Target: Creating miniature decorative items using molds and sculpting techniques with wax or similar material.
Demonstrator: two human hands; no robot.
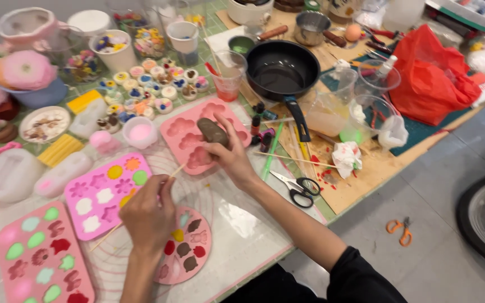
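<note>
On the mat, near centre: I see my left hand [148,213] pinching a thin wooden skewer [141,207] over the round pink mould [183,247].
Right hand [231,157]: closed around a brown lump [213,132] above the far pink mould [197,134].
Handling: skewer looks light and snappable; I'd grip mid-shaft.

Red plastic bag [430,76] crumpled, table's far right.

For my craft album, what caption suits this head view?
Left hand holds a wooden stick, right hand a brown lump above pink moulds.
</note>
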